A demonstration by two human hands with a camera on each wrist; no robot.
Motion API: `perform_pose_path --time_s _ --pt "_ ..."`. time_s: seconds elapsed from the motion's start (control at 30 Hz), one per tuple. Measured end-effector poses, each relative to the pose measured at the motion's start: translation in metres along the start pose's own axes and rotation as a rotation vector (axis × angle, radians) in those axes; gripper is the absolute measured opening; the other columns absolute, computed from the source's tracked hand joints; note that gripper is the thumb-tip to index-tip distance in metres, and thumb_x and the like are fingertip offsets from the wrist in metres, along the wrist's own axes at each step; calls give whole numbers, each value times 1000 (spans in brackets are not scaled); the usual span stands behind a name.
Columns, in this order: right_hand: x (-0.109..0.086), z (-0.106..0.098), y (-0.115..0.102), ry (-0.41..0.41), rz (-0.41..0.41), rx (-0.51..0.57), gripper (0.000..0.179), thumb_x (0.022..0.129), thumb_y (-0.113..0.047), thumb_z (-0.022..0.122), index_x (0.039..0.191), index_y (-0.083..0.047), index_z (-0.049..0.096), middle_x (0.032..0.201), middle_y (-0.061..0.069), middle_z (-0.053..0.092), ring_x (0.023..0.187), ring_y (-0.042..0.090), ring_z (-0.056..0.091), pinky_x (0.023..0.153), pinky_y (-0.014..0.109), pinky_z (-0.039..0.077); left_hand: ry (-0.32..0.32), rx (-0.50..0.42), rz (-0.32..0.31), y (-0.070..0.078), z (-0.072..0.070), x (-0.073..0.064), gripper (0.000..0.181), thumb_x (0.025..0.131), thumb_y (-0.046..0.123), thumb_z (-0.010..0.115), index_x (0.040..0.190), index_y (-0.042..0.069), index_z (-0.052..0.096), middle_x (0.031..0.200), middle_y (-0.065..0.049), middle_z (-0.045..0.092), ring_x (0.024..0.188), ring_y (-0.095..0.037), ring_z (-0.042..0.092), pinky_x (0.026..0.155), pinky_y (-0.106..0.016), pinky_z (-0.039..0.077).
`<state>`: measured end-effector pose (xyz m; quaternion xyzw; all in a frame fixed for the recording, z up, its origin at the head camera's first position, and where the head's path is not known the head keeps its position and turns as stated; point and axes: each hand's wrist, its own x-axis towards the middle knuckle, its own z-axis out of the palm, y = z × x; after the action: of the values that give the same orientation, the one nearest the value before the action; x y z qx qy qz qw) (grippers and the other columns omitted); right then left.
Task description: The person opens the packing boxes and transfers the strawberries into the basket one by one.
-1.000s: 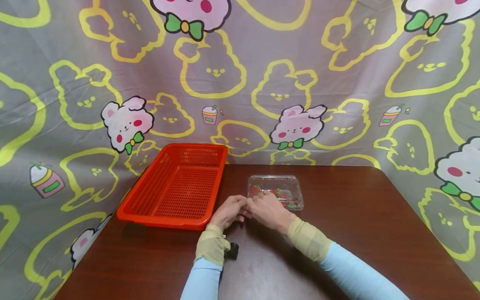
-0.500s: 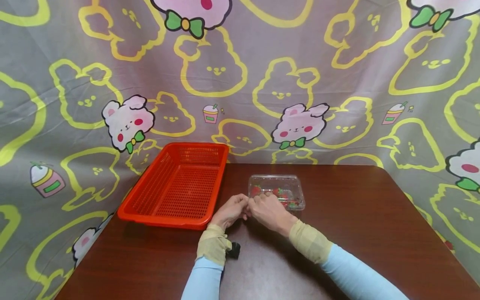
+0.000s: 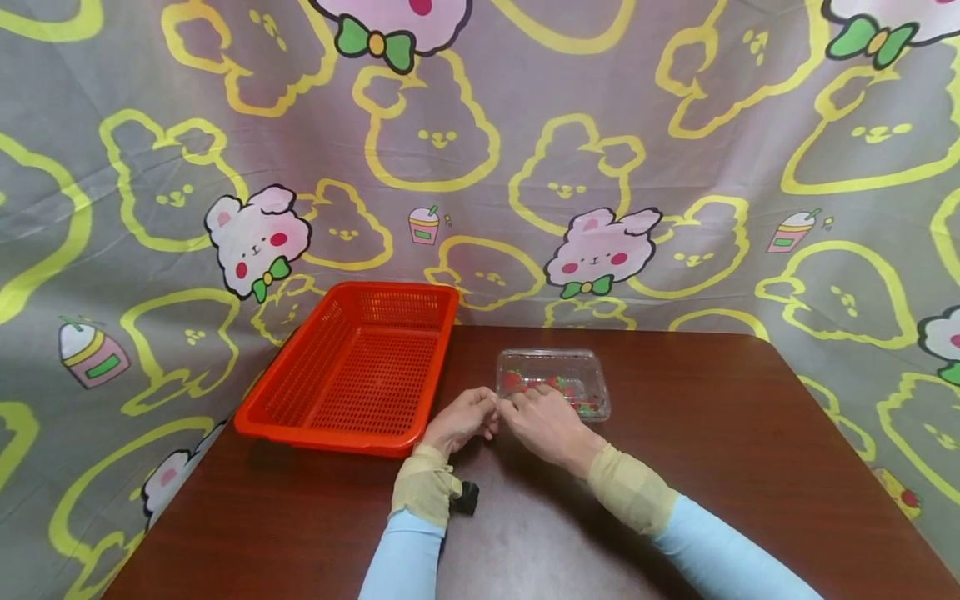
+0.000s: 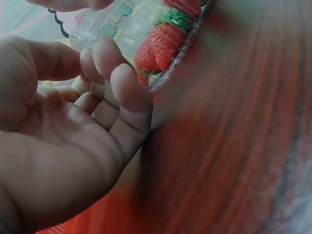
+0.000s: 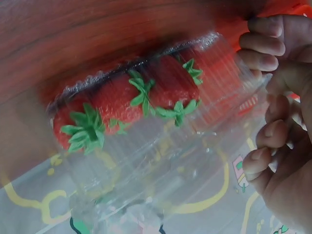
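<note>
A clear plastic box [image 3: 558, 360] with red strawberries [image 5: 119, 102] inside stands near the table's middle, in front of both hands. In the right wrist view it fills the centre, its leafy fruit showing through the ribbed wall. My left hand [image 3: 459, 422] is at the near left corner, thumb and forefinger pinching the plastic edge. Right beside it, my right hand [image 3: 546, 423] has curled fingers at the same corner, covering part of the box in the head view. Its thumb is hidden, and I cannot tell how firmly it grips.
On the left of the table [image 3: 720, 433] stands a red slotted plastic basket [image 3: 442, 367], its near right corner close to my left hand. A patterned cloth [image 3: 480, 150] hangs around the back and sides. A small black object [image 3: 467, 497] sits at the left wrist.
Both hands stay at the box's near left corner. The right hand's fingers shift slightly, its forearm a little further right; the head view drifts a little.
</note>
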<state>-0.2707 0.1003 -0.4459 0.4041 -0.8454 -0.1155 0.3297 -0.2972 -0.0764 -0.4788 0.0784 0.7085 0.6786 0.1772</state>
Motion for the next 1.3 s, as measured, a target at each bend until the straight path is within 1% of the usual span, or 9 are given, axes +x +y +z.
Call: perform_pose_path --time_s 0.23,0.4,0.5,0.63,0.77,0.9,1.03,1.17,1.3 --pt "-9 -7 6 -16 27 -11 12 80 -14 69 86 -14 58 70 2 61 60 21 58 50 32 43 -3 -9 -12 -1 -1 2 17 99 2 39 85 8 47 70 -2 48 60 -14 50 54 -24 45" --pt "-14 -13 8 -51 46 -42 14 79 -13 70 87 -14 59 74 3 62 64 24 59 55 33 45 -8 6 -14 -1 -1 3 16 96 2 39 85 9 47 69 -1 47 60 -14 50 52 -24 46" --pt "-15 -15 9 -74 47 -56 10 81 -11 67 85 -13 59 74 5 61 64 25 59 55 34 46 -15 17 -15 0 -1 3 16 95 1 40 84 10 48 69 -1 47 60 -15 50 51 -24 47" --pt "-13 -15 8 -74 47 -72 9 81 -10 67 80 -12 58 74 6 62 65 25 60 55 34 45 -19 15 -24 2 -1 2 17 95 2 40 82 10 48 69 -1 47 61 -14 50 52 -24 46" --pt "-13 -11 8 -53 36 -83 13 78 -11 70 75 -12 57 71 5 61 63 23 59 55 34 45 -15 9 -30 3 0 2 18 95 2 41 81 11 48 68 -1 46 60 -13 49 51 -23 46" --pt "-12 -7 11 -25 8 -58 12 80 -12 67 74 -12 57 67 4 60 61 23 59 58 35 47 -7 19 -30 1 1 2 18 95 1 41 81 11 47 68 -1 46 59 -13 48 51 -23 46" --pt "-12 -4 15 11 -13 -38 10 81 -12 63 74 -11 56 65 4 59 60 22 59 61 35 46 5 42 -32 2 1 2 17 96 2 41 82 10 47 70 -1 46 60 -14 49 51 -23 46" --pt "-12 -1 16 50 -6 -22 11 81 -15 62 73 -12 55 63 3 58 58 21 58 60 35 44 12 58 -29 4 1 1 17 96 3 40 83 10 48 70 -2 46 61 -14 49 51 -23 46" --pt "-13 1 15 77 12 -7 17 79 -21 67 73 -12 54 63 3 57 56 22 57 58 34 44 12 62 -27 5 1 0 16 95 3 40 83 10 48 71 -2 47 61 -15 50 51 -23 46"
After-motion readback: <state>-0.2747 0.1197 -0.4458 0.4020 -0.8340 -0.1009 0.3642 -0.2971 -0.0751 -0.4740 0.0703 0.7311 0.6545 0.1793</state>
